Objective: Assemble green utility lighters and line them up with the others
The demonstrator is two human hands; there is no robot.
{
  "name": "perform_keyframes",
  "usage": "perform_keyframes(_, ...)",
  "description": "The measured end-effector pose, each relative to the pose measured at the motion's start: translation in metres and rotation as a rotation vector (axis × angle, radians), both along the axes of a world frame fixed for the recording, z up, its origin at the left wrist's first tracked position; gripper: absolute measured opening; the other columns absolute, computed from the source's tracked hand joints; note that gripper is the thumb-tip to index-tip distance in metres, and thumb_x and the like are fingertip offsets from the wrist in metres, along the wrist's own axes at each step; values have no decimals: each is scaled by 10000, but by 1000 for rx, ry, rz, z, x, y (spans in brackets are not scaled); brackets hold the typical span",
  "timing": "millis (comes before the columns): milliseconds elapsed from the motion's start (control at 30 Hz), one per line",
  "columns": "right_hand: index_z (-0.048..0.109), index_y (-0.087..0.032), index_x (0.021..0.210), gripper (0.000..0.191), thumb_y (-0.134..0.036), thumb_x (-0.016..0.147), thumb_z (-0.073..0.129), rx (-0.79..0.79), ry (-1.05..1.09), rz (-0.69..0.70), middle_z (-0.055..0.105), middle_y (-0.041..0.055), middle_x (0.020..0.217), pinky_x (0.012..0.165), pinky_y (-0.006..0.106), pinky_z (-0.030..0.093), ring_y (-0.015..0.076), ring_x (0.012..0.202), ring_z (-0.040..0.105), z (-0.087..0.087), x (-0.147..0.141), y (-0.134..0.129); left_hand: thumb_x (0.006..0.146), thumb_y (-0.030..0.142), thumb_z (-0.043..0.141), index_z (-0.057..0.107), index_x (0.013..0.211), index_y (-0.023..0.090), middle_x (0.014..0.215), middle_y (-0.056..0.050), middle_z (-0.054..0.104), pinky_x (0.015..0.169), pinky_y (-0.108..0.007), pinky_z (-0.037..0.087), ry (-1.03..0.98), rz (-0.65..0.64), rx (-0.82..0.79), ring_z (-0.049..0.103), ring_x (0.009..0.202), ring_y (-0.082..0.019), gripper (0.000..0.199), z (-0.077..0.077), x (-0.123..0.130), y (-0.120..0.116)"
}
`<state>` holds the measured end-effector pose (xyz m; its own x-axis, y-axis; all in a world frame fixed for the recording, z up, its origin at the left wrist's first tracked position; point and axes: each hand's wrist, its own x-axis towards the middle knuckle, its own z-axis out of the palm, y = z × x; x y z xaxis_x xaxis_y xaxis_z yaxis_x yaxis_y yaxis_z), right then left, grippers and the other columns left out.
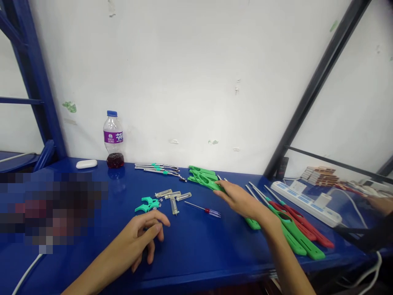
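Observation:
My left hand [144,237] hangs above the near table, fingers loosely bent and apart, holding nothing. Just beyond it lie teal plastic trigger pieces [143,207] and several clear little tanks [174,205]. My right hand [238,197] stretches toward the back, its fingertips at the edge of the green handle shells [202,179]; whether they touch is unclear. A small screwdriver [211,212] with a clear purple-and-red handle lies between my hands. Thin metal lighter stems [158,168] with teal bits rest by the wall. Long-necked lighters with green handles [291,229] and red handles [316,231] lie right, partly behind my right forearm.
A bottle [114,141] with dark drink and a white case [86,164] stand back left. A white power strip [307,203] runs along the right. A pixelated patch and white cable [29,270] are at left. Blue posts and a wall bound the blue table [190,262].

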<state>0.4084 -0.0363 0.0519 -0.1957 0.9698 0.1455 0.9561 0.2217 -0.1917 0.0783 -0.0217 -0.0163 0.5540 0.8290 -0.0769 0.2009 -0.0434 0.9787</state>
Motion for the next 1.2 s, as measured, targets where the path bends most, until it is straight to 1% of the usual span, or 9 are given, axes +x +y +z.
perform_keyframes(133, 583, -231, 1451, 491, -538, 1098, 436, -99, 173, 97, 651, 80, 1462, 1131, 363, 455, 255, 1324, 613, 17, -24, -45, 841, 659, 654, 534, 1292, 247, 938, -26, 646, 289, -174, 376, -34, 141, 45, 637, 502, -148, 622, 4, -3, 1)
perform_keyframes(267, 637, -270, 1411, 436, -521, 1088, 484, -202, 225, 168, 689, 55, 1408, 1105, 374, 465, 269, 1287, 630, 2, -53, -65, 890, 590, 624, 581, 1246, 234, 867, 12, 588, 310, -138, 238, -17, 317, 149, 496, 437, -75, 505, 10, -9, 0)
perform_keyframes(400, 656, -312, 1388, 379, -492, 1084, 520, -197, 246, 209, 709, 28, 1371, 1084, 387, 471, 270, 1245, 649, -12, -66, -61, 891, 605, 605, 610, 1193, 229, 639, 78, 485, 362, -143, 137, -2, 345, 164, 317, 382, -50, 483, 19, -15, -1)
perform_keyframes(633, 601, -319, 1456, 461, -546, 1063, 523, -86, 275, 97, 648, 22, 1480, 1155, 396, 411, 287, 1377, 562, -8, -46, -56, 885, 551, 566, 579, 1186, 201, 730, 26, 553, 362, -194, 298, -3, 341, 169, 507, 472, -131, 462, 34, -9, -10)
perform_keyframes(767, 626, -341, 1389, 405, -533, 1045, 531, -127, 253, 66, 709, 16, 1376, 1038, 391, 489, 297, 1254, 640, -10, -31, -50, 1058, 308, 282, 614, 1141, 197, 904, -43, 652, 513, -272, 493, 423, 299, 531, 641, 572, -153, 360, 40, -5, -10)
perform_keyframes(800, 630, -338, 1370, 391, -528, 1043, 528, -130, 253, 56, 719, 20, 1350, 1018, 392, 497, 296, 1220, 654, -10, -28, -48, 1075, 226, 236, 627, 1148, 212, 909, -41, 673, 622, -303, 546, 662, 308, 668, 682, 657, -170, 399, 44, -4, -5)
perform_keyframes(900, 642, -324, 1319, 378, -539, 1034, 520, -127, 261, 21, 728, 33, 1306, 1002, 402, 499, 297, 1180, 661, -10, -26, -46, 1066, 174, 429, 670, 1182, 182, 1006, -90, 707, 825, -450, 580, 883, 344, 750, 717, 924, -270, 268, 57, -2, 26)
perform_keyframes(1000, 653, -317, 1294, 379, -550, 1027, 520, -130, 281, 14, 717, 43, 1293, 1022, 405, 491, 294, 1190, 648, -9, -24, -50, 1022, 358, 674, 645, 1283, 173, 1272, -96, 675, 902, -459, 604, 1006, 317, 803, 696, 1064, -250, 321, 68, 7, 76)
perform_keyframes(1200, 711, -286, 1221, 359, -521, 1008, 544, -75, 309, 26, 672, 91, 1292, 1112, 408, 450, 298, 1216, 619, -20, 0, -62, 1020, 356, 679, 624, 1331, 180, 1335, -108, 649, 926, -480, 601, 1106, 175, 959, 684, 1113, -267, 362, 63, 38, 153)
